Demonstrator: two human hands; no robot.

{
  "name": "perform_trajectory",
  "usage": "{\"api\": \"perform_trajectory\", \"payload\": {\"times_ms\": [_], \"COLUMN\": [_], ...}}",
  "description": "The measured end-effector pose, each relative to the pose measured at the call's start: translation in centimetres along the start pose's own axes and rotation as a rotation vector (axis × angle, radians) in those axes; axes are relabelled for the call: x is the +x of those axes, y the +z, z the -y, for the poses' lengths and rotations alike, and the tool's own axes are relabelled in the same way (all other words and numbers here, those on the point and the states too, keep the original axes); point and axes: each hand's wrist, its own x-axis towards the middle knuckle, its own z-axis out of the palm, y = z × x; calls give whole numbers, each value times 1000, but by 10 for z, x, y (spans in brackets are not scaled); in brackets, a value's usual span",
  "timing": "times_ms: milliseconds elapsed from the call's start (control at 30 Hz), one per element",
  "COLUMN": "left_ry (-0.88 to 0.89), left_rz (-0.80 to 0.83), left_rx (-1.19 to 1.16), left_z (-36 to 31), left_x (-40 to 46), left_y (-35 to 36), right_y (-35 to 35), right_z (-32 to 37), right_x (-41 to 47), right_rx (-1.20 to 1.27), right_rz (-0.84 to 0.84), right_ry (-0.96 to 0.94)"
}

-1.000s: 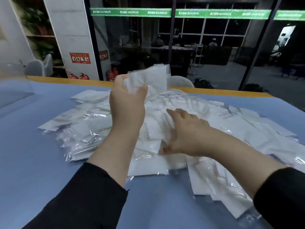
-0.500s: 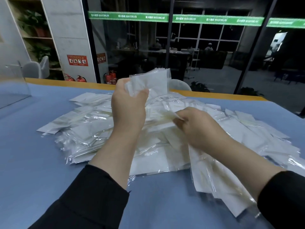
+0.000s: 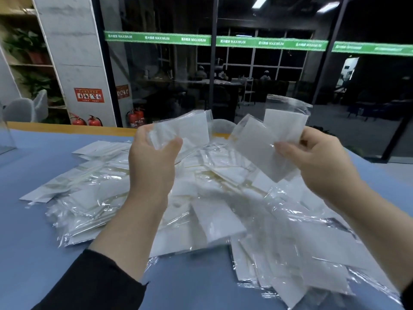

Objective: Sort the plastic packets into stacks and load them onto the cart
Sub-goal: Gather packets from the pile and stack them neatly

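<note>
A wide loose heap of clear plastic packets (image 3: 214,198) with white contents covers the blue table (image 3: 33,242). My left hand (image 3: 154,162) is raised above the heap and grips a small stack of packets (image 3: 190,128) held upright. My right hand (image 3: 317,157) is lifted to the right of it and pinches a few packets (image 3: 268,142) between thumb and fingers, tilted and fanned out, one with a clear flap sticking up. The two held bunches are apart. No cart is in view.
The table has a yellow far edge (image 3: 67,127). Behind it stand a glass wall, a white pillar (image 3: 73,63), red fire extinguishers (image 3: 136,117) and grey chairs (image 3: 24,108). A clear panel stands at the table's far left. Bare blue surface shows at left and front.
My right hand picked packets out of the heap and lifted them up level with my left hand. My left hand stayed raised, holding its stack. The view tilted upward a little.
</note>
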Motion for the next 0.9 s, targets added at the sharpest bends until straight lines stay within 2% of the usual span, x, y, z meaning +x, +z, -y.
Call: {"api": "perform_trajectory", "payload": {"times_ms": [200, 300, 433, 600, 667, 767, 833, 900], "left_ry": [-91, -171, -331, -312, -276, -267, -261, -250], "left_rz": [289, 426, 541, 637, 638, 614, 596, 587], "left_rx": [17, 38, -71, 9, 30, -8, -36, -48], "left_z": [10, 17, 13, 16, 18, 20, 19, 20], "left_x": [-32, -48, -56, -60, -58, -55, -55, -54], "left_y": [29, 42, 48, 52, 52, 49, 49, 48], "right_y": [-31, -19, 0, 8, 8, 3, -5, -14], "right_z": [-17, -37, -51, -62, -62, -59, -56, -55], "right_x": [-8, -18, -30, -31, -30, -27, -23, -20], "right_rx": [146, 75, 76, -114, -63, 11, 32, 83], "right_rz": [87, 163, 206, 292, 247, 57, -70, -115], "right_ry": [25, 63, 99, -59, -87, -106, -67, -37]}}
